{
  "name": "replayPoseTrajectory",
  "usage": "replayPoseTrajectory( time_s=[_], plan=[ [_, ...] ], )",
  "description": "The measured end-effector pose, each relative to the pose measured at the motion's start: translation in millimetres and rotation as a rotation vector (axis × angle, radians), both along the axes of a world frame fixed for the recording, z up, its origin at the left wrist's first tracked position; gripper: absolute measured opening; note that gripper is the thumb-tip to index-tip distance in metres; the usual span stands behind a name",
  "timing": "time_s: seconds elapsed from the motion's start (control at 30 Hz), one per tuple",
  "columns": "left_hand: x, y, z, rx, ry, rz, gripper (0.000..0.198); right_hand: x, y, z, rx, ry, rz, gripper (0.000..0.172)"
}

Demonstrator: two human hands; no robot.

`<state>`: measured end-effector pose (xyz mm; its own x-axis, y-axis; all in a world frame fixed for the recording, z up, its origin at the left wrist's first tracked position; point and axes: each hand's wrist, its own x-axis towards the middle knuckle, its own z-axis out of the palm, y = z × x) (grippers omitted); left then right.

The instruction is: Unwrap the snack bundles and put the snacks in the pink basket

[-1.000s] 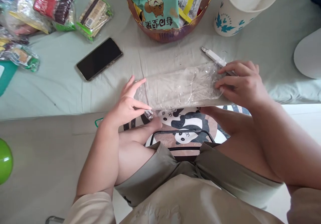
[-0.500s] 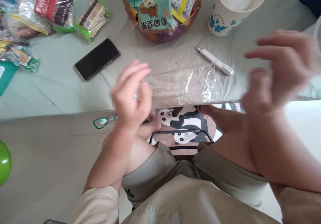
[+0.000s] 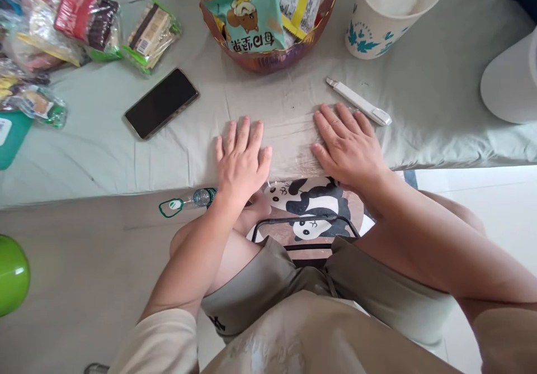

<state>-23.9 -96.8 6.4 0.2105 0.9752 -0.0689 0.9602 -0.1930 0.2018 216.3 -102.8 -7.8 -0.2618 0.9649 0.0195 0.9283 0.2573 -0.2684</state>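
My left hand (image 3: pixel 242 161) lies flat on the covered table (image 3: pixel 285 133) near its front edge, fingers spread, holding nothing. To its right, my right hand (image 3: pixel 350 142) also rests flat with fingers apart, pressing on clear plastic over the cloth. Just beyond the right fingertips lies a white utility knife (image 3: pixel 358 101), apart from or barely clear of the hand. A black smartphone (image 3: pixel 161 104) lies face up, left of and beyond my left hand.
A purple glass bowl (image 3: pixel 268 62) of packaged snacks stands at the back, with a paper cup (image 3: pixel 369 33) to its right. Wrapped snacks (image 3: pixel 88 13) crowd the far left. A white container (image 3: pixel 512 83) is at the right edge. A bottle (image 3: pixel 203 197) shows below the table edge.
Both hands have come down from the air onto the table and flattened out. The right hand moved left, close to the utility knife. A white container now shows more fully at the right.
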Motion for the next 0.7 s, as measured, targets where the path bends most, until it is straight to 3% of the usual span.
replayPoseTrajectory(
  time_s=[0.2, 0.37, 0.53, 0.7],
  plan=[
    [-9.9, -0.2, -2.5, 0.000, -0.033, 0.023, 0.064, 13.0, 2.3, -1.2, 0.016, -0.001, -0.034, 0.069],
    [-3.3, 19.0, 12.8, 0.055, -0.131, 0.008, 0.070, 19.6, 6.4, 11.2, 0.119, 0.042, 0.005, 0.062],
    [28.2, 49.5, 20.7, -0.009, -0.170, -0.248, 0.053, 16.9, 22.9, 14.9, 0.160, 0.059, 0.028, 0.059],
    [46.6, 53.9, 22.2, -0.071, -0.094, -0.297, 0.028, 10.5, 41.1, 7.3, 0.178, -0.026, 0.075, 0.045]
  ],
)
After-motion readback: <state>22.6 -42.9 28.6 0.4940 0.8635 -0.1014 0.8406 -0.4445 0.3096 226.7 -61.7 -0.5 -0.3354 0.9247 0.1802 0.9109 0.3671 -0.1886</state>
